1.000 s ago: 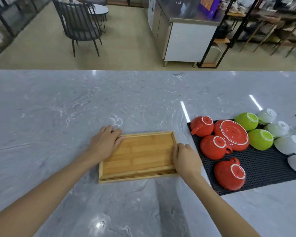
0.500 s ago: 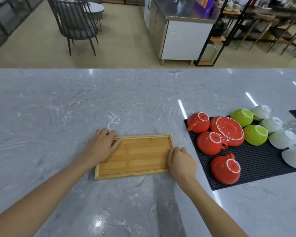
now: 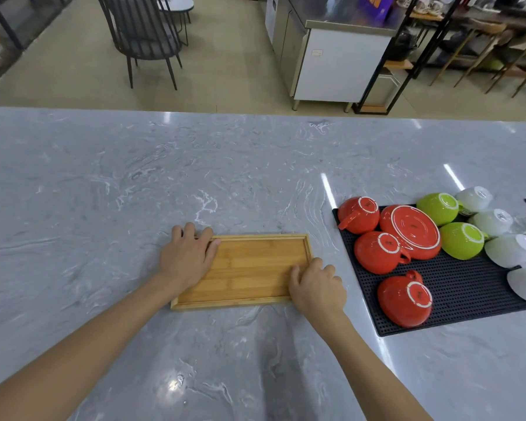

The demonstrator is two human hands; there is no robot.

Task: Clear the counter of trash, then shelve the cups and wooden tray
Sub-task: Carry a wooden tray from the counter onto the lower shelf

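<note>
**Both hands on the wooden tray, lift not yet made**

The wooden tray lay flat on the grey marble worktop, towards its near edge and left of a black rubber mat. The left hand rested over the tray's left end, fingers together and curled over its far corner. The right hand sat at the near right corner with fingers bent around the rim. No trash showed on the worktop, so the clearing looked done and the shelving step seemed to be in hand, beginning with the tray.

The next move would likely call for an even lift from both ends, keeping the tray level. Room was generous to the left and towards the far edge, where the stone lay bare. The tight side was the right: upturned red cups, a red saucer, green cups and white cups crowded the mat, and the nearest red cup stood just beside the right hand.
</note>
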